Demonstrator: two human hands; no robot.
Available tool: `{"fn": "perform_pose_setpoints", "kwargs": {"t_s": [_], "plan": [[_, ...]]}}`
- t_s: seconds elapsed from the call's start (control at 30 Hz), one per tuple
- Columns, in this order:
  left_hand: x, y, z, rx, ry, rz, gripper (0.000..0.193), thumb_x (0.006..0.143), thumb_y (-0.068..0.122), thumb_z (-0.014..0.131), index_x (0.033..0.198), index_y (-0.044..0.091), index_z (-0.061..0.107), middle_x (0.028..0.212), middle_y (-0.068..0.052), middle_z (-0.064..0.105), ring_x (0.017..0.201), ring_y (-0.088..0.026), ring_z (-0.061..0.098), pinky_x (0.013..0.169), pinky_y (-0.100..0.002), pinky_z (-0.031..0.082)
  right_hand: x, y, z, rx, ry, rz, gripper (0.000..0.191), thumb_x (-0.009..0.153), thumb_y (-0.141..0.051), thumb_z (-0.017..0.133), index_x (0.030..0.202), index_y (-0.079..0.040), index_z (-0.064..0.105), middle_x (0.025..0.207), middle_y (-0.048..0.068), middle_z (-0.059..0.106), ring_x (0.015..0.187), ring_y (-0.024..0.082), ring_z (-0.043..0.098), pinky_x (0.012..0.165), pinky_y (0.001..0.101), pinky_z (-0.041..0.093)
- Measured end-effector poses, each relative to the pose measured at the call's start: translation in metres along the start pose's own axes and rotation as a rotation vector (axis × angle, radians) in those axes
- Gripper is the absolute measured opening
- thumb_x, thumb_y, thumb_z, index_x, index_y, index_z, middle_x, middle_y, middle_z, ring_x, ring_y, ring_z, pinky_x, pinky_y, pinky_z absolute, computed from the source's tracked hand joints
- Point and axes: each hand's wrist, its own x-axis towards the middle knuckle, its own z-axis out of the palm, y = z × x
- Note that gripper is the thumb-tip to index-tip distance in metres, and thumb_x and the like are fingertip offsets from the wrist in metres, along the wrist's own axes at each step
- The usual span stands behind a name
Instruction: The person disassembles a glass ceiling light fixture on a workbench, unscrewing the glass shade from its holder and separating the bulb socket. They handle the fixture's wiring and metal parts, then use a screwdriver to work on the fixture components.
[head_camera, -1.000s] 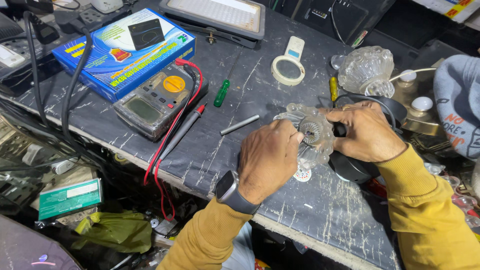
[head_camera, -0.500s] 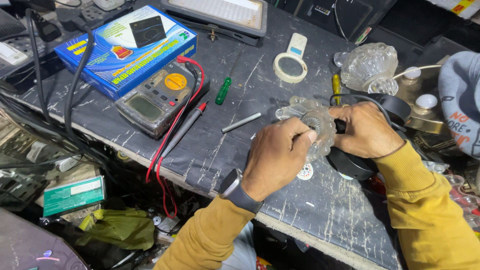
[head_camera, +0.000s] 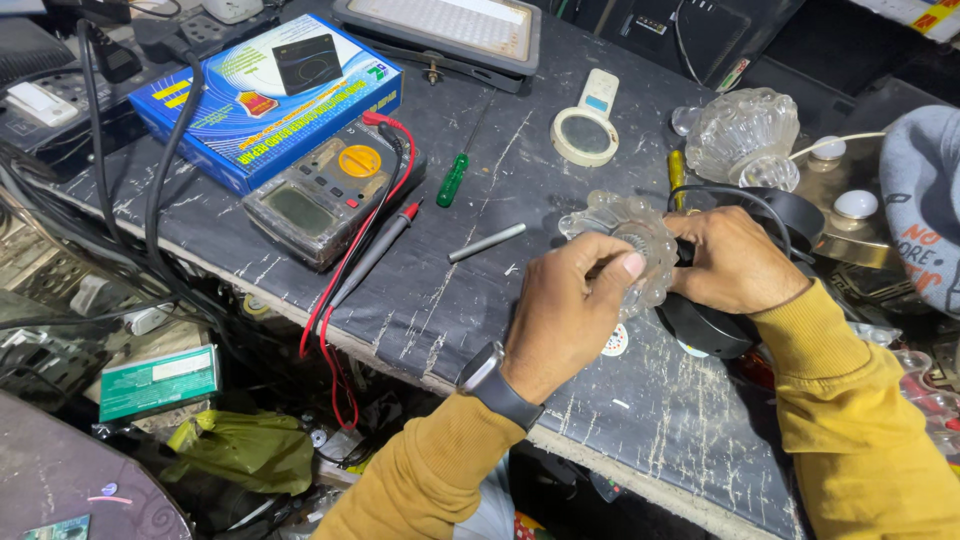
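One multimeter (head_camera: 325, 195), one green screwdriver (head_camera: 452, 180) and one clear glass shade (head_camera: 628, 240), tilted on the workbench (head_camera: 420, 300) with its face turned upward-left, are recorded, the shade pinched by left hand (head_camera: 565, 310) fingers and gripped by right hand (head_camera: 735, 262).

Far up-left of the left hand's fingers (head_camera: 600, 275) lies a flat blue rectangular box (head_camera: 268, 95) with yellow and white panels. Nearer those fingers, below it, a grey multimeter's blank greenish screen (head_camera: 298, 212) faces up. Below the bench, far left, sits a small green-and-white carton (head_camera: 158, 381).
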Motion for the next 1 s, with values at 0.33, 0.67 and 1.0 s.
{"fn": "perform_pose_setpoints", "kwargs": {"t_s": [0.33,0.67,1.0], "plan": [[-0.011,-0.016,0.006,0.369,-0.300,0.383,0.081,0.080,0.007,0.059,0.150,-0.016,0.024,0.152,-0.038,0.046,0.135,-0.048,0.048,0.115,-0.051,0.033,-0.002,0.016,0.005,-0.024,0.011,0.092,0.049,0.065,-0.004,0.068,0.113,-0.014,0.075,0.079,0.021,0.072,0.060,0.037,0.069,0.059,0.0422,0.053],[-0.022,-0.019,0.007,0.396,-0.317,0.574,0.096,0.073,0.008,0.060,0.152,-0.025,0.014,0.145,-0.042,0.048,0.145,-0.053,0.040,0.124,-0.053,0.033,-0.006,0.034,0.011,-0.022,0.046,0.011,0.033,0.074,-0.010,0.075,0.107,-0.010,0.077,0.081,0.021,0.072,0.065,0.037,0.071,0.062,0.0408,0.053],[-0.018,0.002,0.000,0.476,-0.358,0.359,0.099,0.063,0.013,0.064,0.144,-0.021,0.021,0.139,-0.030,0.057,0.126,-0.044,0.051,0.095,-0.055,0.036,-0.006,0.026,0.013,-0.034,0.121,-0.071,0.036,0.066,-0.012,0.079,0.101,-0.006,0.075,0.083,0.021,0.072,0.079,0.041,0.071,0.068,0.0423,0.054]]}}
